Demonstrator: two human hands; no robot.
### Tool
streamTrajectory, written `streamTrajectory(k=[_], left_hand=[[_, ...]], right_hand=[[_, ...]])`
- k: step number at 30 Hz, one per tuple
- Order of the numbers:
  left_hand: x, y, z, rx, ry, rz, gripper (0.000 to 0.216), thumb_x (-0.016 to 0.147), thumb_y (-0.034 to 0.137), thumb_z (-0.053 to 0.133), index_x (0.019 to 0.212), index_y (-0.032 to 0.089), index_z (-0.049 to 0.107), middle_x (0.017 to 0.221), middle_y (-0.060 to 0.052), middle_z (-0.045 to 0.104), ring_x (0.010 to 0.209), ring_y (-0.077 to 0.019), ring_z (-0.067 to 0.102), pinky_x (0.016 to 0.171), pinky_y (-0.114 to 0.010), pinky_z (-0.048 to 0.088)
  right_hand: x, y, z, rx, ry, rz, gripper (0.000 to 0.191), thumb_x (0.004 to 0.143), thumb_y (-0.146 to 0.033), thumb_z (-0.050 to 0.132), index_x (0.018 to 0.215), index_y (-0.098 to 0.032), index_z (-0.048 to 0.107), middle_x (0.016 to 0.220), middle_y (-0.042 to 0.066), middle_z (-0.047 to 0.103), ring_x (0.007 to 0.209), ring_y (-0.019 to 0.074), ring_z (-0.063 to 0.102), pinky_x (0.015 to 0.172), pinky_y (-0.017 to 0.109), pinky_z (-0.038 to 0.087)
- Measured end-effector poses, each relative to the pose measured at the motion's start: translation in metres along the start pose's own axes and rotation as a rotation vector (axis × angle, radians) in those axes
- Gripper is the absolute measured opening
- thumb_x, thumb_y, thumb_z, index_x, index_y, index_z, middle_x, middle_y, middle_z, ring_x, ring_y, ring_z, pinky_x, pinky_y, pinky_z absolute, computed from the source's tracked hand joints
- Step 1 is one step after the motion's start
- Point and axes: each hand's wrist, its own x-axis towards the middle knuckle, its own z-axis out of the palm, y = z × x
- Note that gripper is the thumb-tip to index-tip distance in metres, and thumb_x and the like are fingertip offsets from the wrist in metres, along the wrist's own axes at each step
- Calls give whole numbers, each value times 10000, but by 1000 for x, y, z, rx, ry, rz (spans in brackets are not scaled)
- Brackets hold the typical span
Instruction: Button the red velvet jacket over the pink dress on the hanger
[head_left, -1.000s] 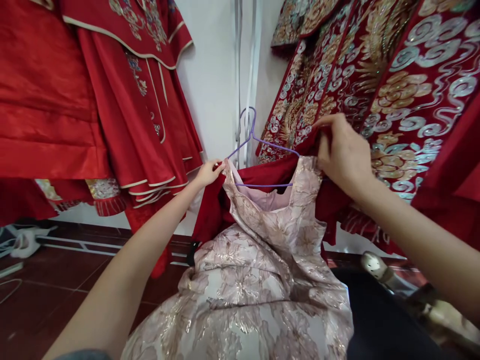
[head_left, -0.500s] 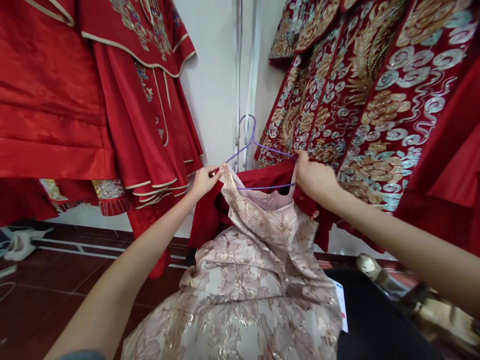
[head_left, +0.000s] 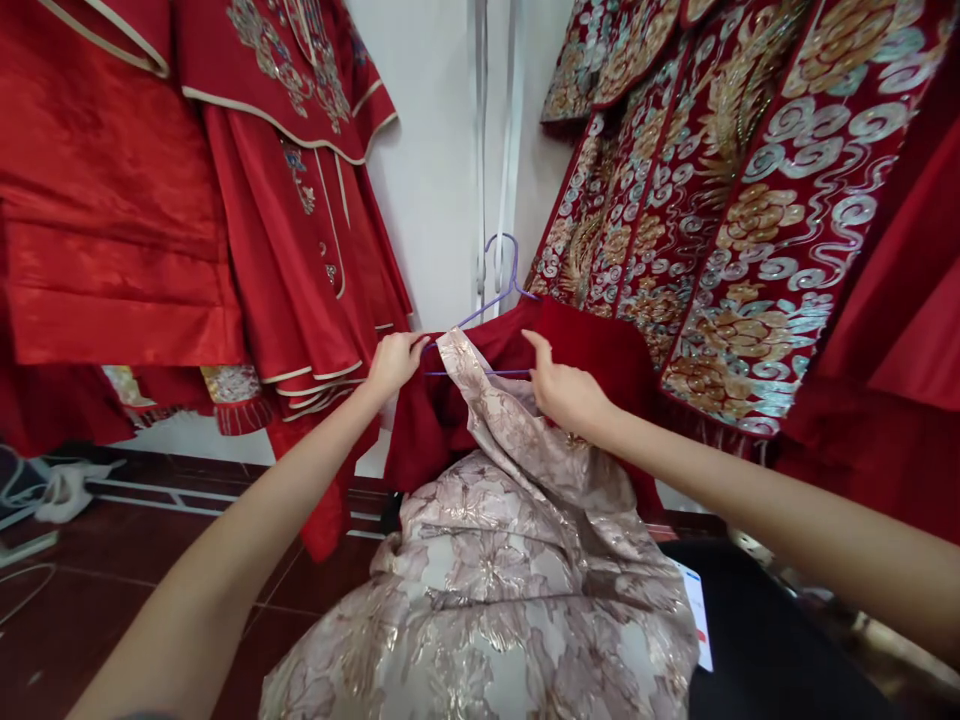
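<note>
Right hand (head_left: 574, 400) has come inward, by the pink floral brocade dress (head_left: 487, 570).
Index raised, its grip I cannot tell; left hand (head_left: 394, 364) pinches purple wire hanger (head_left: 514, 284).

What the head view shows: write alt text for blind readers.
A person's left hand and right hand are at either side of a purple hanger, a shiny floral dress in front. Embroidered red garments hang left and right.

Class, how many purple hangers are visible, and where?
1: a purple hanger between the left hand and right hand, partly covered by red fabric and the patterned dress. Others may be hidden.
</note>
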Motion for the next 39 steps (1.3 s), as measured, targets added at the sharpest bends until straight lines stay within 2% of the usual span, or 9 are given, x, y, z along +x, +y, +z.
streamTrajectory(k=[5,9,11,14,15,20,28,31,39], left_hand=[[12,21,-26,84,172,42,205,755,346,681,646,198,589,778,-64,610,989,-264,573,920,-305,372],[-7,66,3,-140,385,124,228,843,409,574,794,186,578,848,-36,587,990,-213,556,888,-281,388],[-28,81,32,-180,232,134,206,827,388,595,771,192,576,781,-22,583,898,-194,575,826,-262,411],[-58,81,76,-79,-239,237,110,755,286,665,780,210,589,777,-19,618,756,-163,583,736,-256,435],[-65,77,88,-39,-295,255,116,733,242,673,815,214,594,802,-20,628,735,-156,581,719,-260,442],[-70,61,119,-59,-179,137,267,673,76,625,908,203,611,847,-37,647,714,-138,601,682,-262,490],[-71,74,118,-81,-148,172,340,686,52,581,963,219,688,919,-67,651,814,-186,627,737,-297,515],[-73,72,114,-133,-135,93,295,714,86,601,964,208,700,949,-73,636,801,-169,630,730,-286,522],[-79,71,115,-223,-49,49,274,662,79,657,902,204,612,781,-24,642,732,-134,625,720,-270,512]], right_hand=[[-10,39,-12,41,16,128,665,879,-199,349,1459,-68,50,751,118,650,626,274,635,633,400,504],[-11,58,-9,206,169,18,753,762,-155,467,1446,-115,152,1142,185,539,914,265,605,798,401,503],[-9,62,-5,320,213,-49,758,713,-136,508,1415,-129,222,1190,170,487,958,239,577,842,376,494],[-7,61,0,497,196,-42,635,679,-131,541,1287,-133,359,1055,111,534,845,189,581,784,334,511],[-7,60,1,538,189,-41,561,678,-135,547,1220,-143,406,1019,94,547,823,181,580,764,324,514],[-6,55,4,769,108,-88,211,831,-296,517,1014,-192,518,942,54,613,810,162,610,729,307,528],[4,36,19,876,67,-193,150,879,-260,471,997,-199,538,922,45,650,853,152,638,760,301,540],[3,33,22,829,98,-183,146,877,-231,466,1007,-195,522,945,53,648,847,153,637,752,302,541],[3,35,20,678,166,-162,140,881,-192,444,1006,-199,506,959,61,648,870,174,632,799,325,519]])
